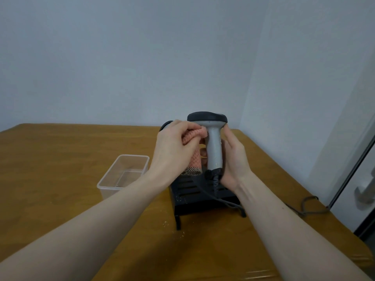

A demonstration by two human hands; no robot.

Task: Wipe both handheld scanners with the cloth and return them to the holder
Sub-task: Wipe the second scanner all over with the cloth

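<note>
Plain grey walls stand behind a brown wooden table [60,159]. Both my arms reach out over it, bare, and my hands meet in the middle, above a black holder [194,197] that sits on the table.

My right hand [233,159] holds a grey scanner [213,149] upright by its handle. My fingers are curled round the handle from the right side. The scanner's dark head is on top, and its dark cord [223,201] hangs down across the holder and runs off to the right.

My left hand [174,147] grips a pink cloth [192,136]. My fingers are bent and pinch it, and it is pressed against the handle just under the head. Some of the cloth hangs down under my hand.

Another dark scanner [165,125] peeks out behind my left hand. I cannot tell how it sits.

A clear plastic box [109,182] sits on the table, left of the holder.
</note>
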